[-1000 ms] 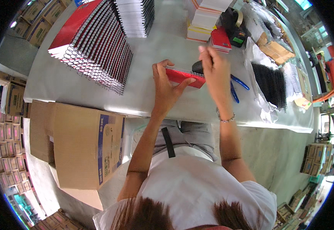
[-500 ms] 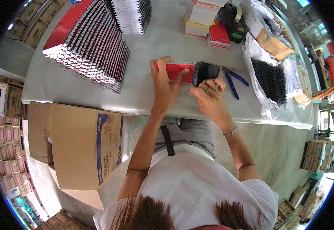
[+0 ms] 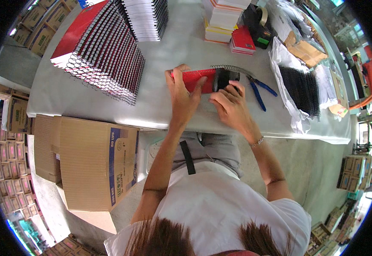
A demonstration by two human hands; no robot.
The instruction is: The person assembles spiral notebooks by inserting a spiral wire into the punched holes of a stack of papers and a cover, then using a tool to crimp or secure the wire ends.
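- A brown cardboard box with a blue printed band (image 3: 124,166) is standing nearest, left of the person's lap and just below the table edge.
- The left hand (image 3: 181,96) is gripping the left end of a small, oblong, red-covered book (image 3: 198,79), its thumb pressing on the cover and its fingers clamping the far side.
- That book is lying crosswise between the hands, over the near part of the grey-covered table (image 3: 169,55).
- The right hand (image 3: 232,100) is bending its fingers together against the near edge of a black, rounded block (image 3: 224,79), which is covering the book's right end; whether they are clamping it, I cannot tell.
- A thin, dark wire coil (image 3: 236,68) is running along the book's far edge and curving out toward blue-handled metal pliers (image 3: 258,91), which are lying unheld just right of it.
- The step in hand is seemingly working the coil into that edge; the next move is probably calling for a steady left grip and the coil staying lined up.
- Farther off, black coils (image 3: 303,93) are lying bunched at right, and red-covered, wire-bound books (image 3: 105,53) are standing stacked at left.
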